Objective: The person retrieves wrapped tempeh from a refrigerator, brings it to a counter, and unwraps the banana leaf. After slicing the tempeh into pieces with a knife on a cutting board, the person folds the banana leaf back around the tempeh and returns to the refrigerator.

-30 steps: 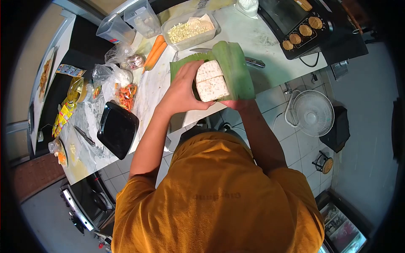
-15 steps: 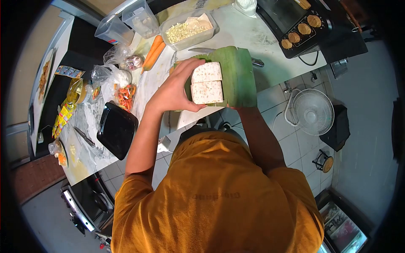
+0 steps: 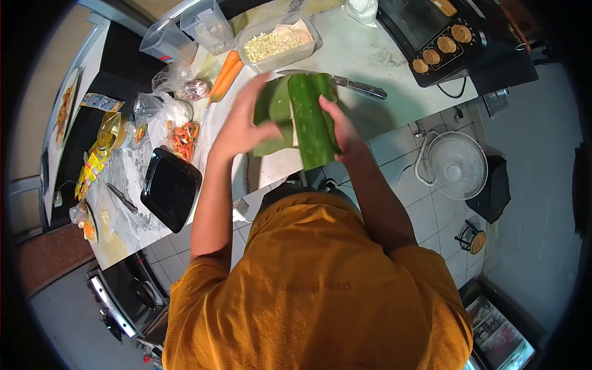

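Observation:
A green banana leaf (image 3: 311, 123) is folded over at the counter's front edge, and it covers the tempeh slabs apart from a thin pale sliver along the fold. My right hand (image 3: 344, 132) grips the folded part from the right, thumb on top and fingers underneath. On the other side, my left hand (image 3: 243, 126) is blurred, with thumb and fingers spread and nothing between them, over the flat left part of the leaf. Just behind the leaf lies a knife (image 3: 367, 90), its dark handle pointing right and part of its blade hidden.
Behind are a plastic tub of chopped pale pieces (image 3: 277, 60), carrots (image 3: 225, 77) and a toaster oven (image 3: 425, 37). To the left stand a black tray (image 3: 171, 190), bagged chillies (image 3: 184, 140) and a second knife (image 3: 122, 197). A fan (image 3: 456, 165) is beyond the counter's right side.
The leaf's right side has been folded leftward over the tempeh slabs, hiding them. My left hand has let go of the slabs and moved left. My right hand has come up onto the fold.

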The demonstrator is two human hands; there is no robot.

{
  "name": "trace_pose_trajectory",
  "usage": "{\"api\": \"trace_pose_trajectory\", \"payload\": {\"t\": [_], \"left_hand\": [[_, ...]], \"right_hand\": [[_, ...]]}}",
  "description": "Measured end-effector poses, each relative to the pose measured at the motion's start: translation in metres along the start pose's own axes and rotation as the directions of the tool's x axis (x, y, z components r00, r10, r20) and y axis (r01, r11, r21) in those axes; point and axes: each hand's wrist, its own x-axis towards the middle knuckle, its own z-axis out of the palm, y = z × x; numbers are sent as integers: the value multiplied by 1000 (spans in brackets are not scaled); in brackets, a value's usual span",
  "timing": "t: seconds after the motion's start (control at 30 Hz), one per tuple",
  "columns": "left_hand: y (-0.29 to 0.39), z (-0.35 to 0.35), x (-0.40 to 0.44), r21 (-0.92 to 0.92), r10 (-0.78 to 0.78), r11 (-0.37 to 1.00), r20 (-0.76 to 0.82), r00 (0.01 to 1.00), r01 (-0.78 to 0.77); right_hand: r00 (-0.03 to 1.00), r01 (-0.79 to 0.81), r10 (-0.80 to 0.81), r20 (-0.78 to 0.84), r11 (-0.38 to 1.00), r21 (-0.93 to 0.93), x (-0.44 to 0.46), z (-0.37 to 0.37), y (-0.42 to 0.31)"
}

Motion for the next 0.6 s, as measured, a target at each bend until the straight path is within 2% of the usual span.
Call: {"api": "trace_pose_trajectory", "payload": {"t": [0.03, 0.07, 0.1, 0.13, 0.17, 0.2, 0.23, 0.27, 0.33, 0.37, 0.4, 0.47, 0.5, 0.53, 0.57, 0.6], "left_hand": [[-15, 3, -2, -43, -85, 996, -198, 976, 78], [-33, 3, -6, -44, -84, 996, -197, 977, 77], [-52, 3, -12, -421, -389, 868, -246, 888, 263], [-67, 9, -20, -739, -659, 577, -168, 733, 349], [-80, 23, -30, -680, -711, 523, -15, 703, 514], [-61, 29, -28, -591, -755, 462, 129, 643, 661], [-37, 34, -35, -500, -709, 495, 242, 663, 711], [-27, 45, -41, -501, -710, 495, 237, 663, 710], [-25, 60, -51, -829, -632, 305, 193, 751, 469], [-21, 61, -47, -813, -534, 361, 221, 816, 457], [-16, 63, -44, -815, -535, 356, 222, 815, 456], [2, 72, -31, -851, -461, 447, 44, 886, 275], [7, 74, -27, -853, -464, 448, 36, 885, 269], [10, 75, -25, -724, -392, 647, -50, 919, 237], [14, 76, -23, -554, -302, 810, -114, 947, 192], [19, 77, -21, -553, -303, 811, -116, 946, 192]], "right_hand": [[999, 10, -9, -50, 1000, 17, -3, -1, -5], [995, 22, -19, -101, 999, 33, -5, -2, -9], [994, 68, -66, -83, 998, 17, -3, -6, -10], [994, 68, -67, -85, 998, 16, -3, -8, -12], [992, 98, -98, -80, 995, -5, -2, -9, -13], [989, 126, -127, -72, 992, -27, -1, -7, -13], [987, 138, -142, -77, 989, -51, -2, -3, -13], [988, 136, -139, -72, 989, -52, -2, 1, -14], [995, 53, -61, -83, 994, -97, -1, 6, -14], [996, 10, -19, -83, 994, -109, 0, 5, -12], [996, -35, 25, -85, 992, -123, 2, 2, -11], [997, -66, 61, -39, 985, -160, 6, -3, -8], [999, -41, 34, -41, 978, -205, 7, 2, -5], [999, -16, 5, -41, 969, -247, 9, 6, -2], [986, 50, -105, -132, 929, -367, 13, 11, 3], [986, 49, -103, -130, 929, -368, 13, 14, 5]]}}
